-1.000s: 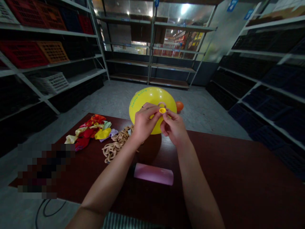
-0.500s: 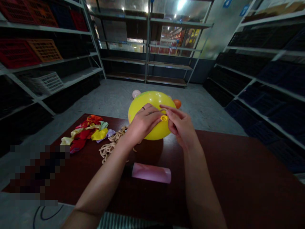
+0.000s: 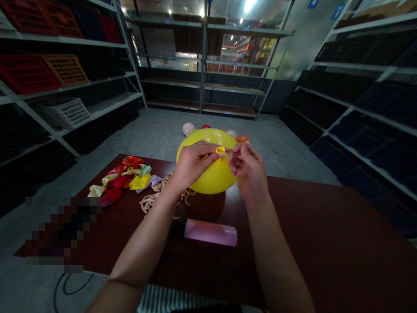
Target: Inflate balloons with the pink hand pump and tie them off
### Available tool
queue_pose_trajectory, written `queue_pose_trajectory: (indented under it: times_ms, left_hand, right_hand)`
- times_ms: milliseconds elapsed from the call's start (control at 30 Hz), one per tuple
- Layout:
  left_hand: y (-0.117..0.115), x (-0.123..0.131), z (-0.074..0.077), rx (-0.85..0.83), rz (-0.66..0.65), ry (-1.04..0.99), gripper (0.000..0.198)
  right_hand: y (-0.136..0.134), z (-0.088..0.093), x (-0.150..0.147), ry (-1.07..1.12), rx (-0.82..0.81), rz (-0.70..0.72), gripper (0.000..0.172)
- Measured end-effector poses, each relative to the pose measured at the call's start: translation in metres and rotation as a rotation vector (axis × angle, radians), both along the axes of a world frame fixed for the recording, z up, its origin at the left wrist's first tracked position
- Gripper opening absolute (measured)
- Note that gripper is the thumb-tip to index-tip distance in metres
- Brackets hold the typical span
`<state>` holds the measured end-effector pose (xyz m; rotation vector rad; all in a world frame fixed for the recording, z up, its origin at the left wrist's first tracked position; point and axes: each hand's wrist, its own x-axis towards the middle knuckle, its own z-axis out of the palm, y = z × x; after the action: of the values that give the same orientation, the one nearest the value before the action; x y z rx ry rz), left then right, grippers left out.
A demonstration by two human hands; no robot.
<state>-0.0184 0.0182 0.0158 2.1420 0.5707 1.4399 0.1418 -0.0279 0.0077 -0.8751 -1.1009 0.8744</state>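
An inflated yellow balloon (image 3: pixel 213 176) floats just above the dark red table (image 3: pixel 325 234) in front of me. My left hand (image 3: pixel 192 163) is closed round its neck, with the rolled yellow mouth (image 3: pixel 220 150) sticking out between thumb and fingers. My right hand (image 3: pixel 249 169) is beside it, fingers pinched together right next to the mouth; what they grip is too small to make out.
A pink cylinder with a dark end (image 3: pixel 208 231) lies on the table below my hands. Left of it are a heap of beige cords (image 3: pixel 156 195) and a pile of limp coloured balloons (image 3: pixel 122 180). Several inflated balloons (image 3: pixel 188 128) lie on the floor behind. Shelving lines both sides.
The balloon and both hands have risen slightly. My right hand has drawn back from the mouth and its fingers have curled into a pinch.
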Motion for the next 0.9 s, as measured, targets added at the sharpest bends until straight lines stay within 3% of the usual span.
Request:
queue_pose_trajectory:
  times_ms: [267,433,733,900]
  left_hand:
    - [0.005,-0.002,-0.002,-0.329,0.053,-0.113,0.036]
    - [0.011,-0.002,-0.006,-0.379,0.096,-0.188,0.034]
    - [0.008,-0.003,-0.002,-0.527,0.014,-0.276,0.027]
    - [0.004,-0.002,0.001,-0.643,0.015,-0.327,0.033]
  right_hand:
    - [-0.002,0.004,0.006,0.069,0.124,-0.05,0.031]
    - [-0.005,0.009,0.003,0.054,0.153,-0.072,0.029]
    - [-0.008,0.01,0.0,-0.167,0.093,0.007,0.022]
    - [-0.015,0.013,0.0,-0.59,0.2,-0.088,0.013]
